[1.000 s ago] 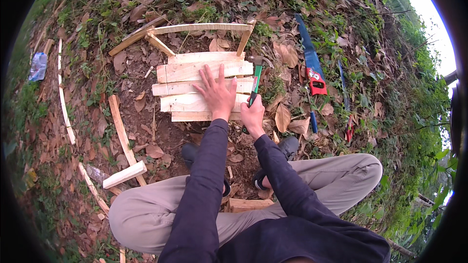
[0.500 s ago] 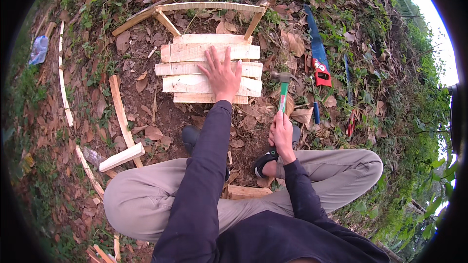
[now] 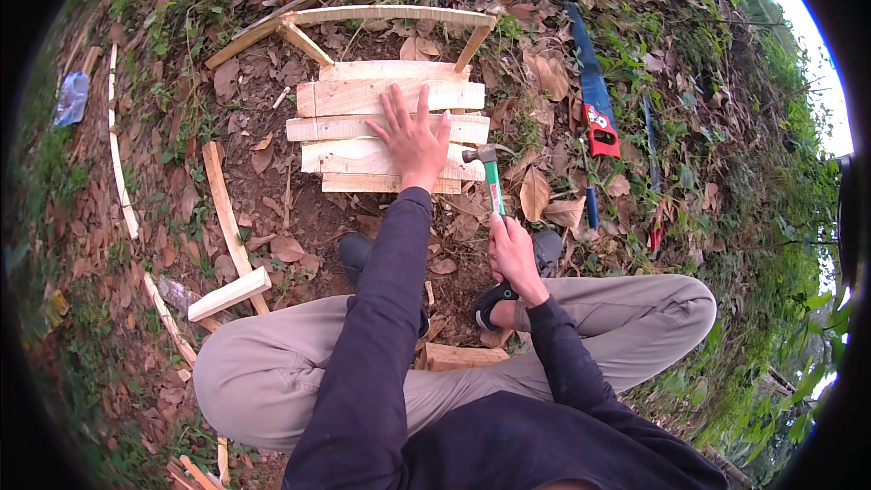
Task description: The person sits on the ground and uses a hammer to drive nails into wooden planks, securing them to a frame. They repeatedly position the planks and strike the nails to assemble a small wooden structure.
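Lying right of the slatted wooden panel, a blue handsaw rests among leaves. The left hand presses flat, fingers spread, on the panel; the right hand grips a green-handled hammer beside it.

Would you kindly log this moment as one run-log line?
left hand: flat on wooden slat panel | right hand: grips green-handled hammer, head beside panel's right edge | handsaw: on leaves

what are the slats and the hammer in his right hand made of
Slats: bare, unfinished wood by the look, pale with visible grain and rough ends. Hammer: grey head looks like metal; green handle seems plastic or rubber coated, too small to tell which. Right hand grips it.
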